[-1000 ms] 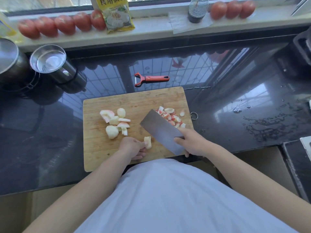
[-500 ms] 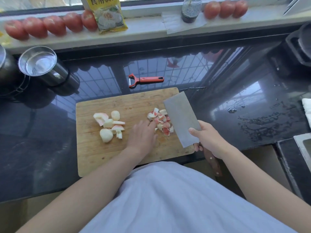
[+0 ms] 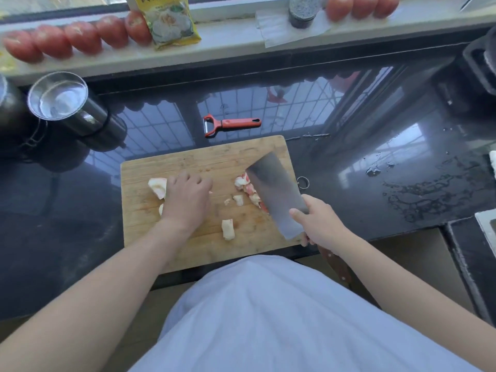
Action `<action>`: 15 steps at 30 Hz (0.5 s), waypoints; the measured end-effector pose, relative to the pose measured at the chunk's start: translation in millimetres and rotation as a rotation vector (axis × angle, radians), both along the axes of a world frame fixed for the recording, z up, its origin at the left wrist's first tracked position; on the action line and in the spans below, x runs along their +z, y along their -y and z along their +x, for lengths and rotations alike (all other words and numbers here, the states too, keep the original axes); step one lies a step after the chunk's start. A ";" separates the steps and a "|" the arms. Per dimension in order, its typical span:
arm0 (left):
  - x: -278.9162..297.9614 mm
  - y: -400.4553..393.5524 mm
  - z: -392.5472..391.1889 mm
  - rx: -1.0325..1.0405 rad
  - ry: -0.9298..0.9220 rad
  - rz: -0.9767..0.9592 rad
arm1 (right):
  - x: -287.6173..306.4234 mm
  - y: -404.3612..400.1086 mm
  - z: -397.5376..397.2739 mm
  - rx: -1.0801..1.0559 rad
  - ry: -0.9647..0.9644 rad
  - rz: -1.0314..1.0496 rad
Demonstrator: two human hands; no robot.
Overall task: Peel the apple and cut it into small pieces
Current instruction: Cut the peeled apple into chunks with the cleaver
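- Now the left hand [image 3: 186, 201] lies over the pile of larger apple chunks [image 3: 157, 187] on the left part of the cutting board [image 3: 188, 162]; half a second ago it was beside the diced heap. Its fingers curl down over the pile, but whether its grip has closed on a chunk I cannot tell.
- Meanwhile the right hand [image 3: 319, 224] keeps its grip closed on the cleaver [image 3: 276, 191], whose blade lies flat over the board's right part, partly covering the small diced pieces [image 3: 243, 183].
- One mid-sized apple piece [image 3: 228, 229] sits alone near the board's front edge, between the hands.
- Judging by this, a batch is finished and shoved aside; the next chunk is being fetched, so cutting is well along.
- Beyond the board's far edge the red peeler [image 3: 232, 124] lies idle on the dark surface [image 3: 402, 162], so peeling looks done.
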State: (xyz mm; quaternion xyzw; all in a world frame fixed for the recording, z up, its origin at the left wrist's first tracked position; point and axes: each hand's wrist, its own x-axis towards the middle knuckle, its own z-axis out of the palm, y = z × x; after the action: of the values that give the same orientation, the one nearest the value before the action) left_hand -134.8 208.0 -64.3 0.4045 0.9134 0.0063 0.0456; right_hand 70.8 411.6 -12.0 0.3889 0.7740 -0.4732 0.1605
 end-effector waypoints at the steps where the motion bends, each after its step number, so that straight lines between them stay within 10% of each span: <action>1: -0.6 9.3 -8.5 -0.027 -0.016 -0.004 | -0.9 7.0 -1.7 0.058 0.028 0.025; 5: 13.1 25.7 2.9 0.046 0.110 0.194 | -8.0 25.9 -3.1 0.111 0.092 0.110; 10: 2.9 27.0 70.6 0.455 0.743 0.136 | -8.4 23.2 1.6 -0.128 0.087 0.108; 15: -11.5 -14.0 87.3 0.504 0.803 0.275 | -5.5 5.6 19.7 -0.297 0.122 0.132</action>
State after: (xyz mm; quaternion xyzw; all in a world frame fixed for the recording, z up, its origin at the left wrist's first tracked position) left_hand -47.5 222.0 -75.8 0.1388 0.8838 0.2930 0.3373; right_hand 90.5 406.0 -17.5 0.5366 0.7263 -0.4153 0.1098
